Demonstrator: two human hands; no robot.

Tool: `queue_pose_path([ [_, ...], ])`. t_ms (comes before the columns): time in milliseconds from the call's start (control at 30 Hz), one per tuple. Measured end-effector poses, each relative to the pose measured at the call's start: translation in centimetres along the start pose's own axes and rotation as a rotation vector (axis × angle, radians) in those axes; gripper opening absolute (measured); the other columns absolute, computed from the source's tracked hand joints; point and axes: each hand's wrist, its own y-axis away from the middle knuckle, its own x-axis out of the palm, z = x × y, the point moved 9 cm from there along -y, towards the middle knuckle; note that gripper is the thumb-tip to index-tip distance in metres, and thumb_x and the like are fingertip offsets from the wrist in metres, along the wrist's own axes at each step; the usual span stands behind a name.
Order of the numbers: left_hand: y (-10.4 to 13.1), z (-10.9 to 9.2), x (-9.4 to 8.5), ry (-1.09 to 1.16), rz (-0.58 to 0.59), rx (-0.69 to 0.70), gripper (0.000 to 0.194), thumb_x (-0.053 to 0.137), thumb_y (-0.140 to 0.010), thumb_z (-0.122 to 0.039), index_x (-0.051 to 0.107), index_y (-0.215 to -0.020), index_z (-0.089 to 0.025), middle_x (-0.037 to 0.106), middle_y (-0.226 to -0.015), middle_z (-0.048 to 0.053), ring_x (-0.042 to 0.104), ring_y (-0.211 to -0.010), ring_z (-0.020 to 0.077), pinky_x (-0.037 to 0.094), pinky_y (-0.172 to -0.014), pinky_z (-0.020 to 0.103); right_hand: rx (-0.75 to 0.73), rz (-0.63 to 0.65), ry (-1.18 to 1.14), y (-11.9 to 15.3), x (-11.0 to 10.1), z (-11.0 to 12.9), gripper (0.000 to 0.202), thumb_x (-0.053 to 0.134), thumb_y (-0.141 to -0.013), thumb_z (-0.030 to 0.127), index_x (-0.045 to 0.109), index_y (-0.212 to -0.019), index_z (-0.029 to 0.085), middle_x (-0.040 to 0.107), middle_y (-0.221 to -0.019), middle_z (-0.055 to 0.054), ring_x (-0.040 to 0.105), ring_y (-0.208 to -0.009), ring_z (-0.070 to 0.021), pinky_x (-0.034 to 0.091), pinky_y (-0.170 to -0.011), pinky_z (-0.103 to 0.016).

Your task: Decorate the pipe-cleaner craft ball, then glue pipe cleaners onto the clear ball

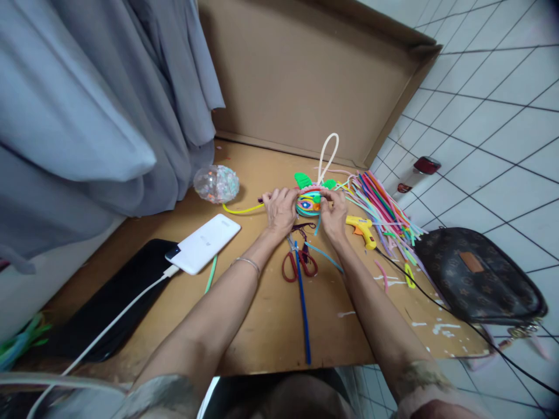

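A small round colourful craft piece [307,205] with green leaf shapes and a cream loop [328,152] on top lies on the wooden table. My left hand [282,208] holds its left edge, fingers bent against it. At its right edge, the fingers of my right hand [333,210] pinch it near a green and orange part. Red-handled scissors [299,265] rest just below, with a blue pipe cleaner [304,314] across them. A yellow glue gun [361,230] lies right of my right hand. Left of my left hand is a yellow pipe cleaner [244,210].
A bundle of coloured pipe cleaners [386,203] and a brown bag [480,273] lie right. On the left are a clear decorated ball [217,184], a white power bank [204,243] and a black tablet-like object [117,302]. Cardboard [314,75] stands behind; a grey curtain [109,87] hangs left.
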Motion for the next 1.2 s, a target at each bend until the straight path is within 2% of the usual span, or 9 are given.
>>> queue_pose_path([
  [367,-0.23,-0.17,0.16,-0.030,0.052,0.006,0.029,0.043,-0.101,-0.025,0.071,-0.107,-0.029,0.070,-0.095,0.008,0.057,-0.099,0.0294,0.031,-0.091,0.046,0.029,0.026,0.014,-0.06,0.11,0.17,0.017,0.054,-0.084,0.023,0.070,-0.089,0.022,0.063,-0.091,-0.006,0.062,-0.092,-0.0232,0.053,-0.090,-0.041],
  [567,-0.34,-0.23,-0.14,-0.018,0.025,0.029,0.028,0.044,-0.099,-0.025,0.070,-0.104,-0.030,0.068,-0.094,0.009,0.054,-0.099,0.0298,0.031,-0.093,0.049,0.019,0.025,0.019,-0.04,0.18,0.30,0.016,0.054,-0.084,0.021,0.069,-0.088,0.022,0.063,-0.091,-0.005,0.062,-0.090,-0.0222,0.054,-0.089,-0.040],
  [933,-0.28,-0.36,0.18,-0.026,0.041,0.036,0.028,0.044,-0.100,-0.025,0.071,-0.104,-0.027,0.069,-0.096,0.009,0.055,-0.101,0.0297,0.033,-0.094,0.048,0.026,0.028,0.049,0.11,0.30,0.35,0.011,0.059,-0.084,0.025,0.069,-0.089,0.022,0.061,-0.091,-0.004,0.059,-0.089,-0.0219,0.052,-0.087,-0.040],
  [1200,-0.09,-0.50,0.15,-0.010,0.049,0.041,0.027,0.043,-0.100,-0.026,0.069,-0.104,-0.025,0.072,-0.098,0.009,0.057,-0.100,0.0299,0.033,-0.094,0.048,0.027,0.009,0.132,0.26,0.45,0.86,0.013,0.066,-0.076,0.025,0.065,-0.089,0.023,0.059,-0.092,-0.004,0.058,-0.092,-0.0234,0.051,-0.089,-0.041],
])
